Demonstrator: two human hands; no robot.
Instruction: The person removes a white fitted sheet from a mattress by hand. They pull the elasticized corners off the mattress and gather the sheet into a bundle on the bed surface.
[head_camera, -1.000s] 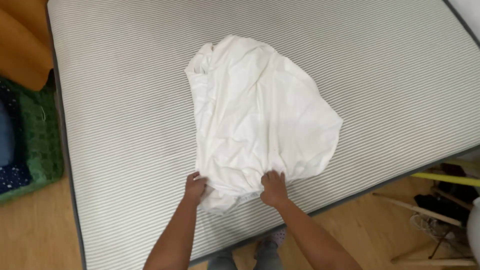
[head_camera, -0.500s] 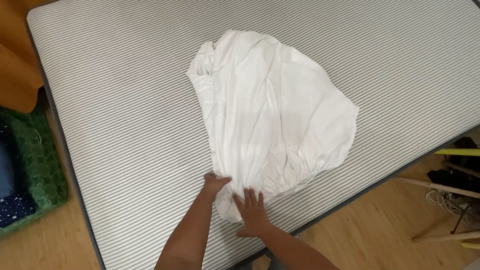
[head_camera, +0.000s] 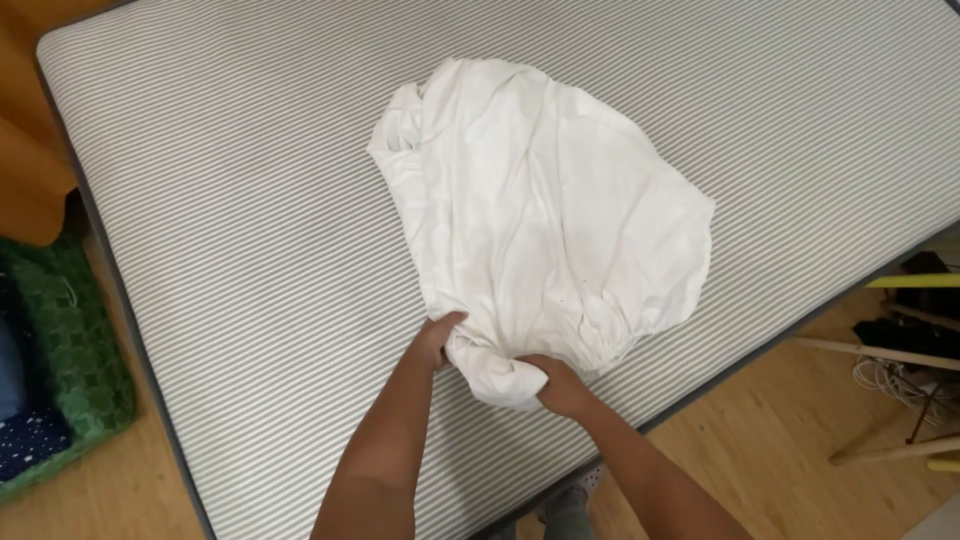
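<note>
A crumpled white sheet (head_camera: 540, 210) lies spread on a grey striped mattress (head_camera: 250, 200). Both hands grip its near bunched end, close to the mattress's front edge. My left hand (head_camera: 438, 337) pinches the fabric on the left side of the bunch. My right hand (head_camera: 562, 385) clutches the lower fold from the right, its fingers partly buried in cloth. The two hands sit close together.
A green knitted cushion or mat (head_camera: 60, 370) lies on the wooden floor (head_camera: 800, 440) to the left, beside orange fabric (head_camera: 30, 170). Wooden stand legs (head_camera: 880, 400) and cables are at the right. My feet show below the mattress edge.
My hands, first spread apart on the sheet's near edge, have come together and gathered the fabric into a bunch. The view has shifted slightly left.
</note>
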